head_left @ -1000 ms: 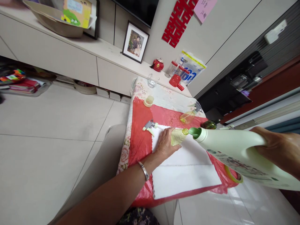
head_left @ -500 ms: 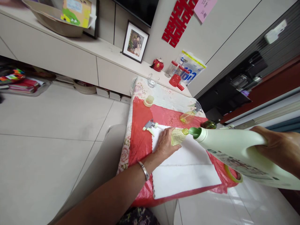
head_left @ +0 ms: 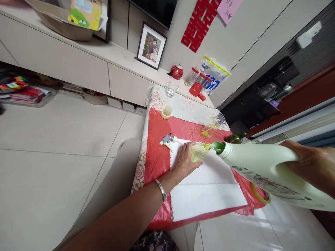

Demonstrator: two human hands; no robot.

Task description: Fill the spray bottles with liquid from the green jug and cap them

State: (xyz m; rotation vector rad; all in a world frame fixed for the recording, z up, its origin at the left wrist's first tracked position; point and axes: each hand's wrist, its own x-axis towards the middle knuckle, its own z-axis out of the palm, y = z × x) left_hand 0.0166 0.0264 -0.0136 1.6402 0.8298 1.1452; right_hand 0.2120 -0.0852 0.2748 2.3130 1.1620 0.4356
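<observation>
"What do you have in the left hand [head_left: 183, 159]?"

"I'm holding a small yellowish bottle [head_left: 198, 153] with it. The fingers [head_left: 187, 147] curve along one side and the thumb presses the other, so the grip is narrow. The bottle's neck is just right of those fingers, uncapped."

"And the right hand [head_left: 310, 164]?"

"I have that one wrapped round the handle of a big pale-green jug [head_left: 258, 152], well to the right of the left fingers. Most of its own fingers are hidden from me, but the hold is plain. The jug is tipped over, and its green spout [head_left: 218, 147] meets the bottle's neck; I can't tell whether it touches or reaches inside."

"What's around them?"

"Just left of the left fingers lies a grey spray head [head_left: 167, 139]. Beyond them sit a pale cap [head_left: 166, 112] and, farther right, a second spray bottle [head_left: 208, 131] with its head on. Below them a white mat [head_left: 206, 200] lies over red plastic [head_left: 157, 164] on the bench [head_left: 192, 104], which wears a floral cloth. Near the jug's underside, left of the right fingers, is a yellow ring [head_left: 267, 198]."
</observation>
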